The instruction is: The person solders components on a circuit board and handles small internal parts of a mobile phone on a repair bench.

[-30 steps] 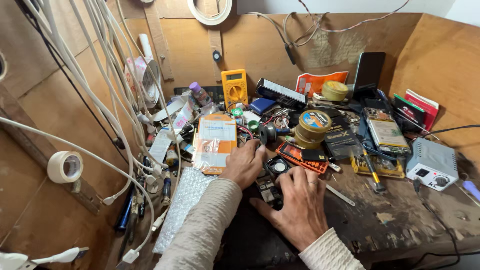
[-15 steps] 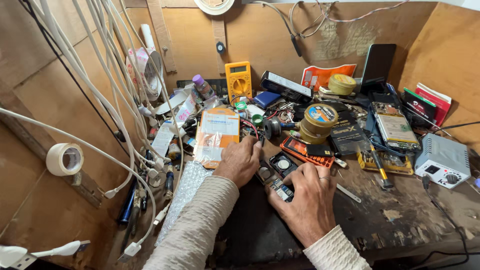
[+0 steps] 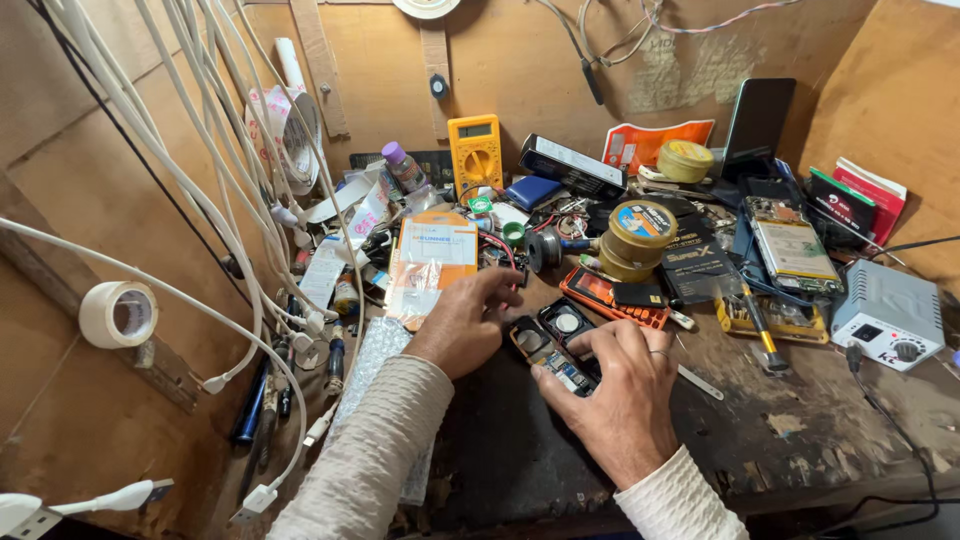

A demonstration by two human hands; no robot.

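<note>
An opened phone [image 3: 556, 345] with its back off lies on the dark worn bench top [image 3: 800, 440], its circuit board and round parts showing. My left hand [image 3: 462, 322] rests at its upper left, fingertips touching the phone's top edge. My right hand [image 3: 618, 392] presses down on its lower right end, fingers spread over the board. Both arms wear cream knitted sleeves. An orange and white packet [image 3: 430, 262] lies just beyond my left hand.
Yellow multimeter [image 3: 475, 152] stands at the back wall. Stacked solder tins [image 3: 638, 240], an orange tool [image 3: 610, 297], another opened phone [image 3: 792, 245] and a white soldering station [image 3: 888, 315] crowd the right. White cables [image 3: 200, 150] and a tape roll [image 3: 118, 314] hang at left.
The view has tilted down slightly. My left hand's fingers have shifted right onto the phone's top; my right hand stays pressed on it.
</note>
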